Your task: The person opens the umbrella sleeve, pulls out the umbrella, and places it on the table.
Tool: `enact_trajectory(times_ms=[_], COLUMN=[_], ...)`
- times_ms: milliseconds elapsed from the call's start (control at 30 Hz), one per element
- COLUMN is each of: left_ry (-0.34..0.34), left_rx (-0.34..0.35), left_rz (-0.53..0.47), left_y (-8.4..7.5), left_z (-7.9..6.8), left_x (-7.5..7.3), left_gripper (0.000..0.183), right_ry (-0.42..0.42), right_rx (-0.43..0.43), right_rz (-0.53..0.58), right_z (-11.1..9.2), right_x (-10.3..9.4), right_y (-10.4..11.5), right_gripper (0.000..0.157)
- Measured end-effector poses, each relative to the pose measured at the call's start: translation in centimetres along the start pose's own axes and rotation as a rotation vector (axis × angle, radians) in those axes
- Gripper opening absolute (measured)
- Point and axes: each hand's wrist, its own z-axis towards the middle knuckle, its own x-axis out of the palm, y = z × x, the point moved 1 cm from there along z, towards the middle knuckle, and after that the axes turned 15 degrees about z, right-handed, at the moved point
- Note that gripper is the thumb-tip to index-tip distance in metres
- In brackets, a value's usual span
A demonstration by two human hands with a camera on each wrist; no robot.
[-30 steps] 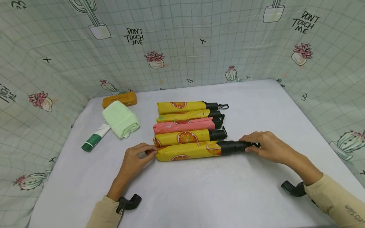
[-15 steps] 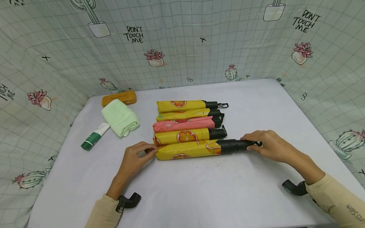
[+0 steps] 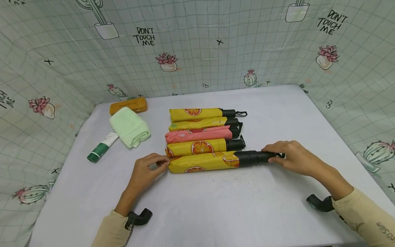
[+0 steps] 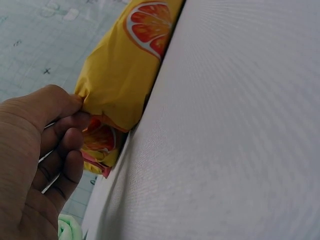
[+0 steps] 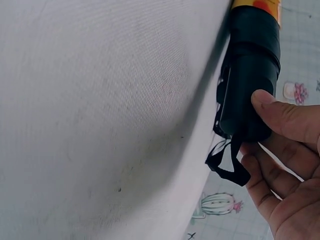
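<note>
A folded umbrella (image 3: 203, 162) in a yellow orange-slice cover lies nearest in a row of several. My left hand (image 3: 149, 172) pinches the closed left end of its cover (image 4: 112, 75) between thumb and fingers. At the other end, my right hand (image 3: 291, 157) grips the umbrella's black handle (image 5: 250, 85), thumb on one side and fingers behind. A black wrist strap (image 5: 232, 170) loops from the handle's end. Behind lie another yellow umbrella (image 3: 182, 150), a pink one (image 3: 197, 135) and two more yellow ones, handles all to the right.
To the left, a folded light-green towel (image 3: 129, 127) lies by an orange-brown case (image 3: 132, 105) and a green-and-white tube (image 3: 103, 147). Printed cloth (image 3: 197, 44) hangs behind and at both sides of the white table (image 3: 216, 209).
My right hand has shifted slightly right with the handle, and a little more black shows beyond the yellow cover. My left hand keeps its pinch at the cover's end.
</note>
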Motion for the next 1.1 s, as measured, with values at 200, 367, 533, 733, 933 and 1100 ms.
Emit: enact_trajectory(times_ms=[200, 367, 533, 733, 933, 1100], left_ry=[0.004, 0.0, 0.005, -0.013, -0.018, -0.013], left_rx=[0.003, 0.004, 0.007, 0.029, 0.028, 0.023], left_rz=[-0.006, -0.001, 0.005, 0.017, 0.025, 0.023], left_y=[-0.2, -0.3, -0.2, -0.1, 0.0, -0.1], left_z=[0.0, 0.1, 0.0, 0.1, 0.1, 0.0], left_x=[-0.1, -0.1, -0.1, -0.1, -0.1, 0.1], left_gripper=[0.019, 0.018, 0.017, 0.019, 0.022, 0.022], right_ry=[-0.003, -0.015, -0.019, -0.021, -0.025, -0.037], right_rx=[-0.005, -0.018, -0.018, -0.003, -0.002, -0.016], right_rz=[-0.008, -0.022, -0.034, -0.036, -0.043, -0.059], right_z=[-0.2, -0.3, -0.6, -0.9, -1.3, -1.6], right_x=[-0.1, -0.4, -0.8, -1.1, -1.4, -1.7], right_y=[-0.1, -0.3, -0.5, -0.6, -0.9, -1.2], right_gripper=[0.04, 0.041, 0.042, 0.042, 0.042, 0.043])
